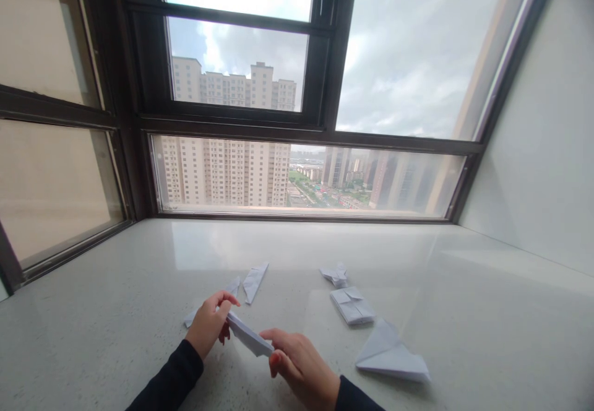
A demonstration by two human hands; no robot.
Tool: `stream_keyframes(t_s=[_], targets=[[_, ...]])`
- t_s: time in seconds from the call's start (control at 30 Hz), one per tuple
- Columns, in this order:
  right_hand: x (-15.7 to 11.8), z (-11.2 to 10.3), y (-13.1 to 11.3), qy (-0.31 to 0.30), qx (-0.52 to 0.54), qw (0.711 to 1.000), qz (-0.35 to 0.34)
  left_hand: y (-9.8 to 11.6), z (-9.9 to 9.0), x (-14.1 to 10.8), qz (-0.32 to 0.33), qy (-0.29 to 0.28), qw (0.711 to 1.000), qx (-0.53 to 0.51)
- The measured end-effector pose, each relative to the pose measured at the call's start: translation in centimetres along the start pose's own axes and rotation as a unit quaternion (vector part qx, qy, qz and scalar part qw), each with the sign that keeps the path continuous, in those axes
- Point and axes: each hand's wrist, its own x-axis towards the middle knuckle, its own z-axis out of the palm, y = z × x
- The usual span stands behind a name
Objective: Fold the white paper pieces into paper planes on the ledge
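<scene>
Risk first: folded paper strip [248,335] pinched only at its two ends and lifted just clear of the pale stone sill [93,312], so uneven pull between the ends likely to twist it, skew a crease, or spring a layer open. Thin, slick sheet; easy to slip from fingertips if pressure eases on either side. Could also drop onto the loose folded piece [192,318] lying just under and behind the left hand and get muddled with it.

Grip: left hand [210,324] closed in a fingertip pinch on the far-left end of the strip, thumb over curled fingers. Right hand [297,358] closed likewise on the near-right end, thumb and forefinger clamped, remaining fingers tucked under. Strip slanting from far left to near right between them, near the front edge of the sill.

Elsewhere on the sill: narrow pointed fold [254,281] just beyond the left hand; small crumpled fold [336,274], flat square packet [351,305] and broad triangular fold [392,355] to the right, all well apart from both hands.
</scene>
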Motion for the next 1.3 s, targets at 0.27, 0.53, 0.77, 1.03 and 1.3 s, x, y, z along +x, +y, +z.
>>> stream_keyframes(t_s=[0.27,0.53,0.77,1.03,1.3], targets=[[0.5,0.0,0.8,0.116,0.001,0.987,0.108,-0.5,0.5,0.2,0.015,-0.076,0.997,-0.014],[0.9,-0.7,1.3,0.196,0.139,0.958,0.156,-0.6,-1.5,0.4,0.21,0.065,0.883,0.415],[1.2,-0.4,1.5,0.196,0.23,0.939,0.166,-1.8,-0.9,0.5,0.132,-0.024,0.842,0.523],[1.1,0.2,1.4,0.16,0.24,0.944,0.162,-1.3,-1.5,0.3,0.127,-0.07,0.859,0.49],[1.1,0.2,1.4,0.168,0.238,0.944,0.155,-0.6,-1.1,0.0,0.112,-0.047,0.87,0.478]])
